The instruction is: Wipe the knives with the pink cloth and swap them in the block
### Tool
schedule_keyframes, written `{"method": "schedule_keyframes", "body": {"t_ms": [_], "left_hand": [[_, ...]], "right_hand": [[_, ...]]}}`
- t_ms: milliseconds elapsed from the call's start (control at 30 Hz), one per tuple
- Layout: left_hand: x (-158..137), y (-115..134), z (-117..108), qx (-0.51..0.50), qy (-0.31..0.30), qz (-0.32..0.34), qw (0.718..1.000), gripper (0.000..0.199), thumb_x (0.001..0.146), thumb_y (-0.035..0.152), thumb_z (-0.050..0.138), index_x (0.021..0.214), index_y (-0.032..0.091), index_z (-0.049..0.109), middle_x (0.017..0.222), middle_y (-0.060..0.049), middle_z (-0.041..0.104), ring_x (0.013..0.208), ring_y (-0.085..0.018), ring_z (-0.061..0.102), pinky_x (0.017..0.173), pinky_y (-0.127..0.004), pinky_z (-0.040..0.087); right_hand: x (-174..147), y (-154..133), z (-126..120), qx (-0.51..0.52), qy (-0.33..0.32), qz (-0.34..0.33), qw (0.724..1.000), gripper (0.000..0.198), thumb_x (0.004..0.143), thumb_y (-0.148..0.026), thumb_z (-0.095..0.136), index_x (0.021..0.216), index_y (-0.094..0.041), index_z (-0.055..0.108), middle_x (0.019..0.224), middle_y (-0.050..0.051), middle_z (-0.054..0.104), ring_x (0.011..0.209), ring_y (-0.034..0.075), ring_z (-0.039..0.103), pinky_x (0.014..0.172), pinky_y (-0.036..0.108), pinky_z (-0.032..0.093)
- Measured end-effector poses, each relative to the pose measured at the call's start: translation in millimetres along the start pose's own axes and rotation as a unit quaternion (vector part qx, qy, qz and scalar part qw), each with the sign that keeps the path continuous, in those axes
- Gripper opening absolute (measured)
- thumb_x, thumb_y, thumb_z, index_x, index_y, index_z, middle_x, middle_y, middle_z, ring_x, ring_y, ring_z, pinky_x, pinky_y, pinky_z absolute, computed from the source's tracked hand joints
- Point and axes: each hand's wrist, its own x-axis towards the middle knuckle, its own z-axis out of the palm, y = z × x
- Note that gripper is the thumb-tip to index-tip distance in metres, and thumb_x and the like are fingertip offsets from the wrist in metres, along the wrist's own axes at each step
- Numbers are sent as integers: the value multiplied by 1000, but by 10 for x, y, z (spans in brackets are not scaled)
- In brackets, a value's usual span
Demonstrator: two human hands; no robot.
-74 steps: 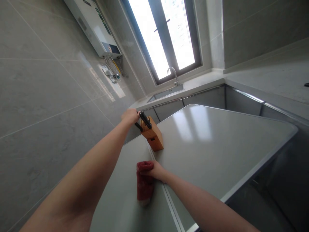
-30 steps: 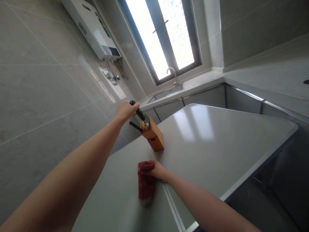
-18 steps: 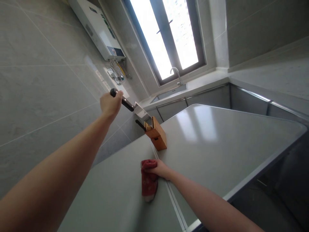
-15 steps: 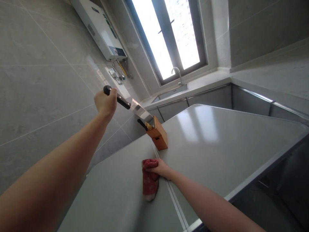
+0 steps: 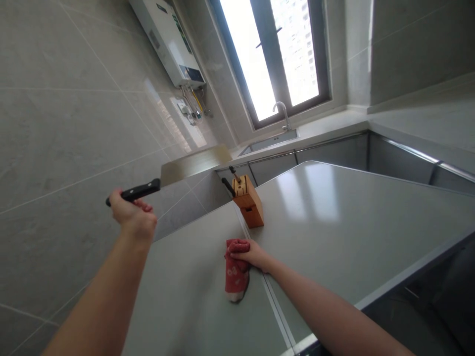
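Raised at the left, my left hand (image 5: 133, 210) is closed round the black handle of a cleaver (image 5: 195, 164). Its broad metal blade points right, in the air above and to the left of the wooden knife block (image 5: 249, 202). Two dark-handled tools stand in the block's slots. My right hand (image 5: 253, 254) grips a folded red cloth (image 5: 236, 277) with a pale end, resting on the table in front of the block.
The light grey table (image 5: 315, 247) has a seam running down its middle. Behind it are a counter with a sink (image 5: 272, 141), a faucet (image 5: 284, 113) and a window. A water heater (image 5: 170, 42) hangs on the tiled wall at the left.
The cleaver has come fully out of the knife block, and my left hand has moved left and down with it, its blade now nearly level. My right hand still holds the cloth.
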Motion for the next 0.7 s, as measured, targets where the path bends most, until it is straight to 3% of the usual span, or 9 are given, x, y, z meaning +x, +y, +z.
{"method": "schedule_keyframes", "body": {"t_ms": [33,100,333,500,700], "left_hand": [[-86,-127,-137,-73,22,-80,994,34,81,44,26,57,21,16,41,7,17,35,-7,17,38,-22,21],[-273,-407,-380,-158,59,-166,972,38,80,46,28,55,20,17,38,7,18,33,-7,16,37,-21,20],[-785,-1348,-879,-221,141,-246,933,35,76,37,41,53,20,20,37,8,19,29,-5,18,33,-20,15],[-924,-1782,-964,-191,199,-268,923,32,74,37,45,56,20,24,40,9,23,30,-6,22,33,-19,18],[-1043,-2181,-856,-215,190,-281,916,32,73,39,47,58,21,25,44,9,23,31,-5,22,33,-19,18]], "right_hand": [[-4,-5,2,3,-1,3,1000,47,57,-43,77,93,-14,67,95,9,70,91,24,63,90,42,44],[-12,-15,3,5,0,11,1000,46,58,-41,77,93,-14,66,95,9,69,91,24,64,90,42,43],[-36,-38,3,-5,16,38,999,48,58,-39,78,97,-13,65,98,11,69,95,26,64,91,43,44],[-49,-62,20,-18,44,55,997,46,58,-37,78,97,-16,66,98,9,70,96,26,63,90,41,45],[-69,-96,27,-27,59,69,995,42,57,-38,79,91,-17,67,92,7,71,92,25,64,88,41,46]]}}
